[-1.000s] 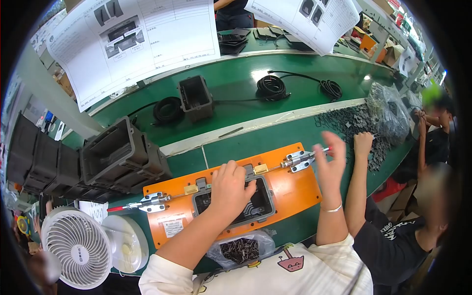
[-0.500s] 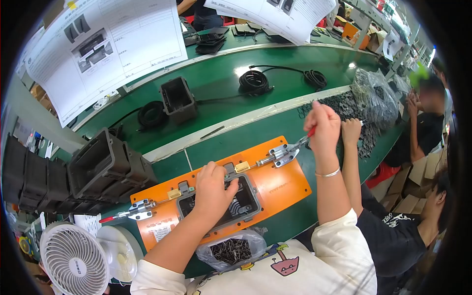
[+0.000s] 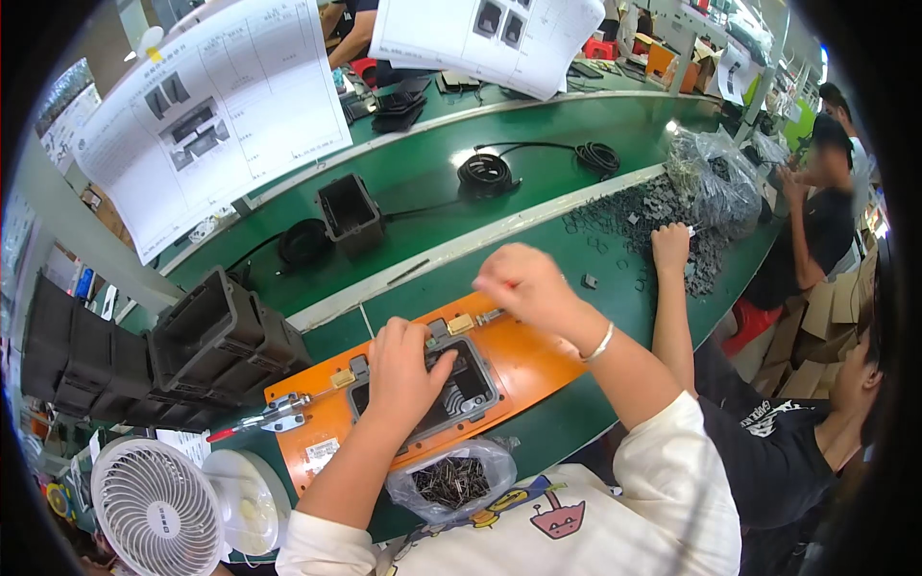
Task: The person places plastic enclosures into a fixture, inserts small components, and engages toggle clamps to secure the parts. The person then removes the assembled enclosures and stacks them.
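A dark grey plastic housing (image 3: pixel 473 392) lies in an orange fixture plate (image 3: pixel 538 370). My left hand (image 3: pixel 399 370) rests over its left part, fingers curled on the upper rim and thumb across the inside. Closed above the right end of the plate, my right hand (image 3: pixel 528 288) grips the red handle (image 3: pixel 510 284) of the right toggle clamp, mostly hidden beneath it. The left toggle clamp (image 3: pixel 284 413) has its own red handle pointing outward. Brass-coloured blocks (image 3: pixel 462 324) press toward the housing's upper edge. A plastic bag of screws (image 3: pixel 451 482) sits below the plate.
Stacked dark grey housings (image 3: pixel 206 326) and a white fan (image 3: pixel 158 514) stand at left. Another housing (image 3: pixel 351 213) and coiled black cables (image 3: pixel 485 175) lie on the green bench behind. A co-worker's hand (image 3: pixel 671 248) is near a pile of small dark parts (image 3: pixel 663 206). Paper sheets (image 3: pixel 216 125) hang above.
My right hand has swung left and down with the red clamp handle, from beyond the plate's right end to over the clamp. My left hand stays on the housing. The view has shifted slightly.
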